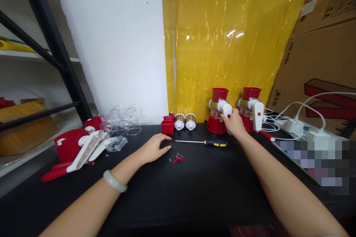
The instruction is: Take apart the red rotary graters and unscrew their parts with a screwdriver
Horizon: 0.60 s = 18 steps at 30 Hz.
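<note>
My left hand (154, 149) rests on the black table with its fingers apart, holding nothing, beside the tip of a screwdriver (215, 143). Just right of it lie small screws and red pieces (178, 159). My right hand (235, 123) is closed around the white crank handle of a red rotary grater (216, 124); its fingers are partly hidden behind the handle. A second assembled red grater (251, 93) stands to the right, its white crank (258, 116) hanging toward the table. Two drum graters (190, 122) and a red hopper (167, 126) stand between my hands, farther back.
At the left are a red base (71, 144), white crank arms (86, 150) and clear plastic parts (121, 118). White cables and plugs (315, 137) lie at the right, before a large cardboard box (319, 55). A yellow curtain (222, 37) hangs behind the table.
</note>
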Tool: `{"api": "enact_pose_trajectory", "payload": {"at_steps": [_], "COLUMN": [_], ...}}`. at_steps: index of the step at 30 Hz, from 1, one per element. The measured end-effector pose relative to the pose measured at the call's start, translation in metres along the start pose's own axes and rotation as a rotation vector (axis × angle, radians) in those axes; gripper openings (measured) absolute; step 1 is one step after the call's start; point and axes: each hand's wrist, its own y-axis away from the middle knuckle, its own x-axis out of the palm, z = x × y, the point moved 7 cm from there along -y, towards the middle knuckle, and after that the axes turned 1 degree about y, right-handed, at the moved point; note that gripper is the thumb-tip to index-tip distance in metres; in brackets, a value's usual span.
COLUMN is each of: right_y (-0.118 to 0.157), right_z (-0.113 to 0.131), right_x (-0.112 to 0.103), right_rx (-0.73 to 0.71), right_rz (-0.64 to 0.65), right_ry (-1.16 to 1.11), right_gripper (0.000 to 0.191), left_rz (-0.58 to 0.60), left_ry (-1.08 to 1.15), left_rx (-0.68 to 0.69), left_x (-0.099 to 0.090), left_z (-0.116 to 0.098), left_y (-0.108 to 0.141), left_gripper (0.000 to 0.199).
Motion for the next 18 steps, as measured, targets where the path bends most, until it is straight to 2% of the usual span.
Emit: {"api": "enact_pose_trajectory", "payload": {"at_steps": [5, 11, 14, 18], "right_y": [-0.003, -0.005, -0.006, -0.009], "right_z": [-0.004, -0.003, -0.002, 0.005], "right_x": [0.003, 0.007, 0.000, -0.018], "right_rx": [0.062, 0.049, 0.025, -0.037], "right_rz": [0.006, 0.033, 0.016, -0.103], "right_ry": [-0.025, -0.061, -0.053, -0.037], "right_gripper": [0.050, 0.046, 0.045, 0.050], "left_rz": [-0.001, 0.004, 0.004, -0.017], "left_ry": [0.002, -0.015, -0.018, -0.011], "left_rx": [-0.005, -0.017, -0.002, -0.004], "left_x": [0.001, -0.001, -0.002, -0.003], "left_z": [0.002, 0.000, -0.002, 0.000], "left_y": [0.000, 0.000, 0.001, 0.002], "left_gripper": [0.034, 0.035, 0.034, 0.033]}}
